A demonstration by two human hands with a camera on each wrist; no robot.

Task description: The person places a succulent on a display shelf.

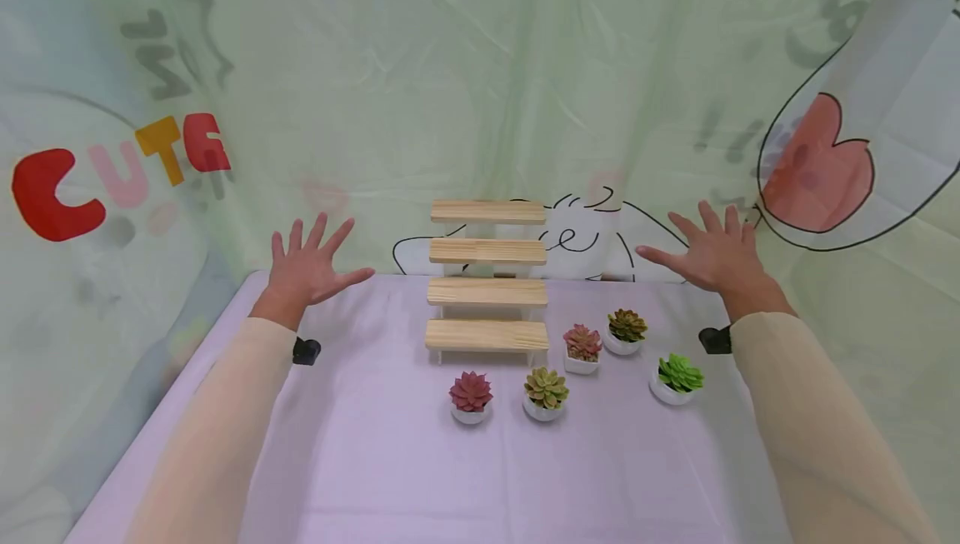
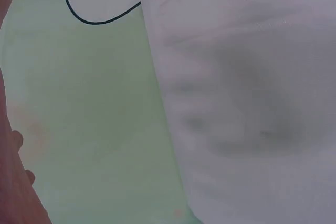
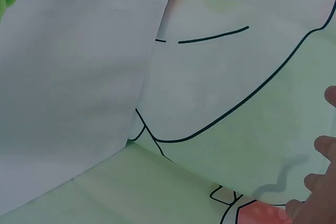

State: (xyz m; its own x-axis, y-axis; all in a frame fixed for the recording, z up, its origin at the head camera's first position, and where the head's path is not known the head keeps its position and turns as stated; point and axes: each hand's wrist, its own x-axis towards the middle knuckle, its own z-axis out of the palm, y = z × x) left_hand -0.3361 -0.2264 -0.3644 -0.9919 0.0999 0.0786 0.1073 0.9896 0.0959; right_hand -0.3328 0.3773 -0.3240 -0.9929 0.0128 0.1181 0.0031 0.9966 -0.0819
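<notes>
Left hand [image 1: 306, 271], mid-left; right hand [image 1: 716, 257], mid-right: both spread. Four-tier pale-wood shelf [image 1: 487, 292], centre; bright-green white-potted succulent [image 1: 678, 376], lower right.

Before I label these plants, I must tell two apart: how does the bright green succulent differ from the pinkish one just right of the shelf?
The green succulent is vivid green; the pinkish succulent is dusty pink.
The green succulent sits in a round pot, the pinkish succulent in a squarish pot.
The green succulent is the rightmost plant; the pinkish succulent stands close to the shelf.
Both pots are white.
</notes>
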